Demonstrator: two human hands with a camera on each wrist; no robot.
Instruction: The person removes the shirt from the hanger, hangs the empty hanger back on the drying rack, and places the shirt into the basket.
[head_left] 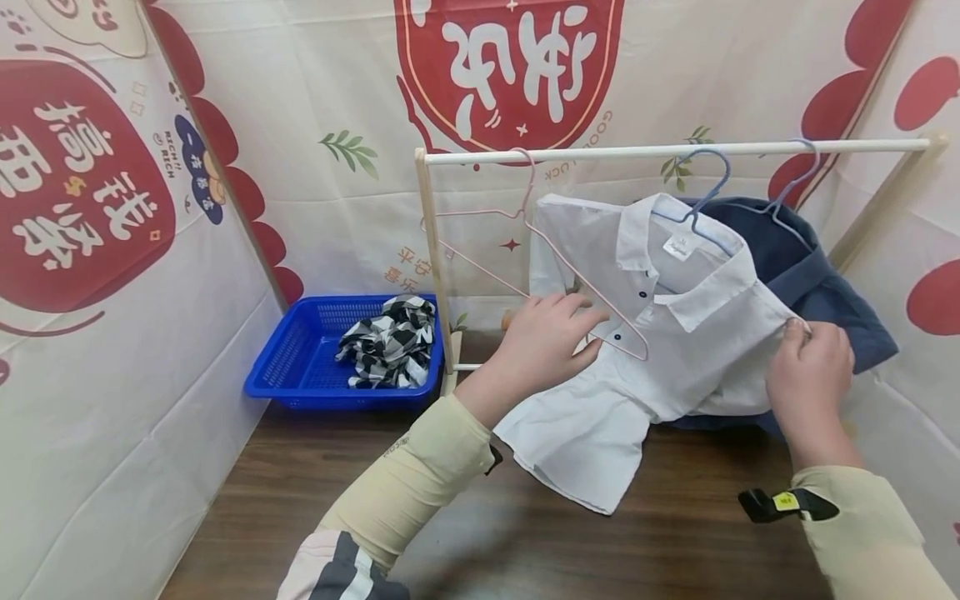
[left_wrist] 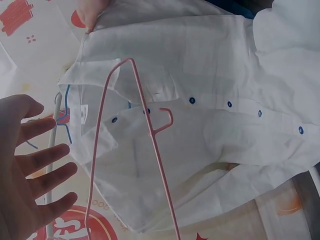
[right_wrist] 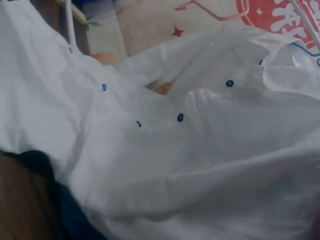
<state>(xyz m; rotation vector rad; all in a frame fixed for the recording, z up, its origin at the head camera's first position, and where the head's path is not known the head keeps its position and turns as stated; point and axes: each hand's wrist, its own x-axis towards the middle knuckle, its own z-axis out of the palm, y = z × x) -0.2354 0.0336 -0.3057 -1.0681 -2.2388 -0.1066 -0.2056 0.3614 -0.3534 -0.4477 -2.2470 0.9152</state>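
A white button-up shirt hangs from a blue hanger on the rack's rail, its collar spread and lower part draped toward the table. At its shoulder seam, my right hand pinches the fabric between thumb and fingers. My left hand reaches near the bare pink hanger, in front of the shirt. In the left wrist view the left fingers are spread, with nothing in them. Dark blue buttons run down the shirt's front in the right wrist view.
Behind the white shirt hangs a dark blue garment on another hanger. The white rail spans wooden posts. At the left, a blue basket holds a black-and-white checked cloth. Printed fabric walls enclose the brown table.
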